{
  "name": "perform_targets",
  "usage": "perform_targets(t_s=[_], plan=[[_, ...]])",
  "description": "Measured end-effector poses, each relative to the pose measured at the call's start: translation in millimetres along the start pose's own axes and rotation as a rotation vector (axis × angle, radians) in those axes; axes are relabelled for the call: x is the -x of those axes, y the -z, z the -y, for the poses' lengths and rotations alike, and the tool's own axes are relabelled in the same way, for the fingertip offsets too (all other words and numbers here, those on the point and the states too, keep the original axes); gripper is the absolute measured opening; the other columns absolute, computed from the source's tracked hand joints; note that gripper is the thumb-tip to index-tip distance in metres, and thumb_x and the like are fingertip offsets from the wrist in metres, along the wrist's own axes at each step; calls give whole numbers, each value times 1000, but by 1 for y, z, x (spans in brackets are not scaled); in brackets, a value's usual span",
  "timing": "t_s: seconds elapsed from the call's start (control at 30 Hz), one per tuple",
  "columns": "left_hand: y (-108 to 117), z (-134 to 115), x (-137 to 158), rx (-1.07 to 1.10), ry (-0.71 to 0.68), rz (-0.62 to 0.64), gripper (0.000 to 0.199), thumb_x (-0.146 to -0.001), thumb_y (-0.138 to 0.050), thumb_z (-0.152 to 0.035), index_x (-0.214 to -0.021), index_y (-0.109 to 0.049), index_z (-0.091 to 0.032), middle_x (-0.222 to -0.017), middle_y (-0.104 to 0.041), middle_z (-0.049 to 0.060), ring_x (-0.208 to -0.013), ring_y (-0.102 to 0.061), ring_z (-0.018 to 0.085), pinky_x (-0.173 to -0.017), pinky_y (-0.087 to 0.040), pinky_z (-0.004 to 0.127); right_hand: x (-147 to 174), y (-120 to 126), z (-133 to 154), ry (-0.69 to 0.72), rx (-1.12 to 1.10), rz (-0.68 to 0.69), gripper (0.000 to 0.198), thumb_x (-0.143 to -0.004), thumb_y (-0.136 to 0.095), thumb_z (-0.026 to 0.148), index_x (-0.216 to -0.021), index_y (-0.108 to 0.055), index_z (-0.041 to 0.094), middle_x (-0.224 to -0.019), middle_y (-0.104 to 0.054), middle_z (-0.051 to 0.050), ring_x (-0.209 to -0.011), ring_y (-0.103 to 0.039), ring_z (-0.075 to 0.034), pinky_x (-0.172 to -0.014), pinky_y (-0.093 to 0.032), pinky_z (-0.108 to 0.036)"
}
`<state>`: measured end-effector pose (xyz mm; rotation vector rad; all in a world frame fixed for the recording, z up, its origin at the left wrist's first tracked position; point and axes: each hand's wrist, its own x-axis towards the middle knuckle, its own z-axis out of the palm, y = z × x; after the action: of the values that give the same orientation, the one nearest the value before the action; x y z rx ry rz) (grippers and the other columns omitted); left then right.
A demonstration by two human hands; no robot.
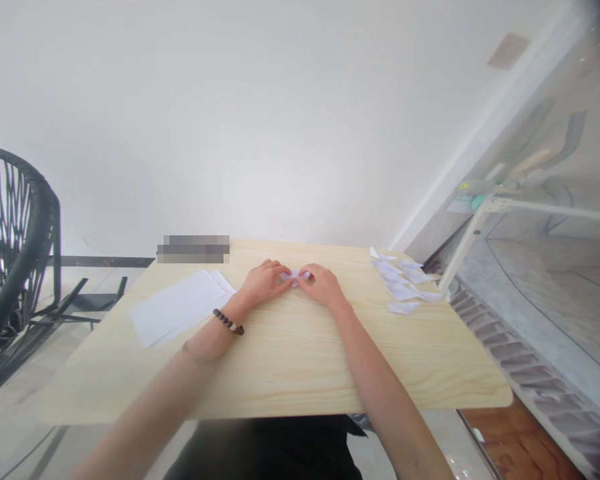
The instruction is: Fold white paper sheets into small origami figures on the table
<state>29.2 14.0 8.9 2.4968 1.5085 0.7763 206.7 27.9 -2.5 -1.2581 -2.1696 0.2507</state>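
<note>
Between my two hands, over the middle of the table, is a small folded piece of white paper (295,277). My left hand (266,283) pinches its left end with thumb and fingers; a beaded bracelet (229,323) circles that wrist. The right end is pinched by my right hand (322,285). Fingers cover much of the piece, so its exact shape is hard to make out. White paper sheets (180,307) lie stacked to the left of my left forearm. Off to the right, several folded white paper pieces (403,290) lie in a loose cluster.
The light wooden table (290,373) stands against a white wall (260,120). A blurred-out dark object (194,249) lies at its back left edge. To the left is a dark woven chair (43,213); a white metal frame (467,243) stands close to the table's right side.
</note>
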Motion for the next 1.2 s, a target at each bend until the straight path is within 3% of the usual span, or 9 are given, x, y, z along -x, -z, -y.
perform_targets(t_s=[0.5,0.7,0.87,1.03,1.2], plan=[[-3,-3,0,-98,28,33,31,-75,-42,-45,-90,-59,-25,-86,-54,3,-88,-47,19,-71,-39,27,-2,0,15,-127,247,134,23,-71,-49,38,-89,-61,30,-86,-56,0,-77,-51,-15,-72,-34,-27],[-5,-2,0,-101,47,1,31,-76,-40,-45,-90,-58,-24,-85,-54,4,-88,-46,18,-70,-38,27,0,-2,13,-91,205,53,22,-73,-48,35,-88,-61,27,-86,-57,-1,-76,-52,-14,-72,-35,-26],[-7,3,0,-70,58,-42,30,-77,-39,-43,-90,-58,-23,-82,-55,4,-84,-48,18,-70,-39,27,1,-1,6,-86,73,0,23,-74,-46,30,-94,-56,25,-84,-59,1,-62,-51,-10,-62,-37,-22],[-9,12,-4,46,100,-88,28,-75,-44,-41,-88,-58,-20,-84,-58,4,-80,-52,17,-69,-39,26,1,0,-5,-106,1,15,22,-69,-48,21,-90,-56,25,-66,-58,4,-56,-50,-10,-59,-37,-21],[-4,23,-5,228,98,-14,26,-76,-45,-36,-90,-59,-18,-78,-62,2,-67,-54,13,-64,-40,24,0,-1,-10,-146,19,-76,17,-71,-44,21,-82,-56,25,-75,-60,4,-58,-51,-10,-60,-37,-22]])
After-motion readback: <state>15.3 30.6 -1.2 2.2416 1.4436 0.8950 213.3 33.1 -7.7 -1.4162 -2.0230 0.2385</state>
